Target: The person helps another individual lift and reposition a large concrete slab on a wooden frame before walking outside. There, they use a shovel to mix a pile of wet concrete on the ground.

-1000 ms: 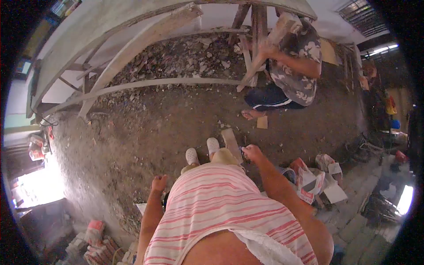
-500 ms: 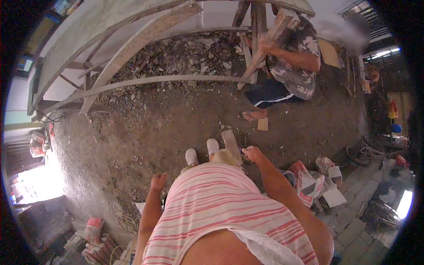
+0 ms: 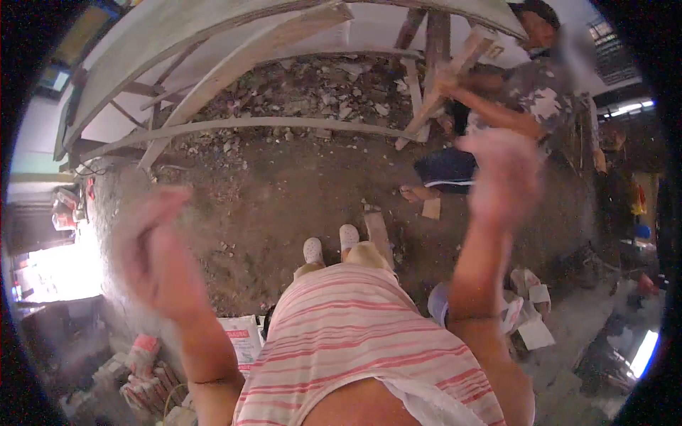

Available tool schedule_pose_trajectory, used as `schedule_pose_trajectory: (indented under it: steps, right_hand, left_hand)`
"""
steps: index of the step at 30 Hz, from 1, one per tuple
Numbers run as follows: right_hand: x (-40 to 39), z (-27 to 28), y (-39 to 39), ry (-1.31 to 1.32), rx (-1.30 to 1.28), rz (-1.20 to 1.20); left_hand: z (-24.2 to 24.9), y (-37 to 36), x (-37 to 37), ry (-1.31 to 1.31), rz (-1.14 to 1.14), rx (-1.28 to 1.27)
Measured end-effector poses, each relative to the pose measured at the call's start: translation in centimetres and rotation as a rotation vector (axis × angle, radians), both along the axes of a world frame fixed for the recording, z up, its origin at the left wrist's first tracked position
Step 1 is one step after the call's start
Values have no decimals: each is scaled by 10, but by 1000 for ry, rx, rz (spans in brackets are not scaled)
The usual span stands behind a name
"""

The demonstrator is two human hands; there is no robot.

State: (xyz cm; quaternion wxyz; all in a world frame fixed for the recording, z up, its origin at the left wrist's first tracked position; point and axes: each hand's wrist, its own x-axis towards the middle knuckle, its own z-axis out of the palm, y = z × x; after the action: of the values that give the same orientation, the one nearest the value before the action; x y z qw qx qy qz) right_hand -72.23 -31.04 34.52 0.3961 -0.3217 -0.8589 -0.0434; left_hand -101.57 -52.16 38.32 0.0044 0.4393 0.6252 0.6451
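My left hand (image 3: 153, 248) is raised out to the left, smeared by motion. Its fingers look extended and apart, with nothing visible in them. On the other side, my right hand (image 3: 501, 177) is lifted high in front of the crouching person, too blurred to make out its fingers or anything in them. Neither hand appears to touch anything. Below, a short wooden board (image 3: 379, 234) lies on the dirt floor beside my white shoes (image 3: 312, 250).
A person (image 3: 547, 99) crouches at the upper right, gripping a wooden plank (image 3: 455, 74). Timber framing (image 3: 241, 126) crosses above rubble (image 3: 320, 92). Sacks (image 3: 529, 312) and a bucket (image 3: 438, 304) stand at right; a printed bag (image 3: 241, 337) and stacked blocks (image 3: 145, 387) at lower left.
Both my hands have swung up and outward from near my waist. The crouching person appears farther right in view and still holds the plank.
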Motion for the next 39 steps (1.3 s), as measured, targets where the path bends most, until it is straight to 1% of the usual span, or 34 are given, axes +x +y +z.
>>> schedule_pose_trajectory:
  steps: [1,2,3,5,6,9,18,20,22,23,24,25,26,27,28,29,30,31,32,33,34,35,36,37,38,39]
  right_hand:
    - [9,15,-15,659,-351,256]
    - [5,72,-36,208,173,-20]
    - [2,94,-43,238,189,-1]
    - [-3,118,-55,914,-65,989]
    - [-4,125,-57,973,-61,1133]
    - [-9,132,-57,933,-35,1131]
    - [-22,127,-47,914,-68,1137]
    - [-32,121,-43,920,-62,1108]
    - [-42,101,-41,912,-38,1022]
    - [-48,83,-41,859,-40,899]
    - [-57,59,-42,734,-115,740]
    - [-70,32,-46,547,-277,590]
    - [-81,7,-50,138,-500,387]
    - [-106,-45,-53,108,-757,411]
    - [-120,-119,-58,132,-1025,431]
    - [-118,-181,-61,-269,-1239,328]
    - [-102,-260,-72,-802,-1225,295]
    - [-58,-375,-92,-900,-1306,399]
    - [-19,-482,-112,-994,-1388,505]
    - [-26,-471,-123,-1011,-1398,505]
    - [-45,-446,-137,-1020,-1357,416]
    - [-57,-429,-143,-1040,-1320,326]
    - [-65,-433,-140,-1066,-1332,323]
    - [-68,-448,-134,-1043,-1365,307]
    - [-72,-457,-133,-1022,-1398,292]
    - [-82,-453,-134,-1049,-1404,295]
  left_hand:
    - [46,-5,14,547,105,4]
    - [67,-12,18,700,86,144]
    - [78,-15,22,708,26,241]
    - [92,-20,25,737,-36,336]
    - [96,-23,25,756,-34,347]
    - [98,-22,22,787,-45,345]
    - [92,-29,19,831,3,307]
    - [88,-30,11,837,31,307]
    - [76,-35,-2,850,91,335]
    - [65,-38,-8,852,124,348]
    - [51,-40,-16,824,165,314]
    - [31,-39,-22,762,173,211]
    - [3,-34,-31,641,155,12]
    - [-30,-28,-37,468,83,-245]
    - [-74,-21,-44,203,-8,-468]
    - [-141,-28,-55,34,-103,-723]
    - [-211,-49,-62,59,-163,-1131]
    - [-279,-78,-67,60,-311,-1396]
    - [-319,-109,-67,138,-360,-1503]
    - [-350,-137,-67,223,-416,-1609]
    - [-384,-162,-72,208,-422,-1609]
    - [-413,-185,-74,17,-423,-1565]
    - [-428,-200,-75,-172,-419,-1517]
    - [-421,-197,-80,-148,-360,-1614]
    - [-418,-195,-87,-176,-369,-1621]
    - [-418,-193,-95,-101,-345,-1642]
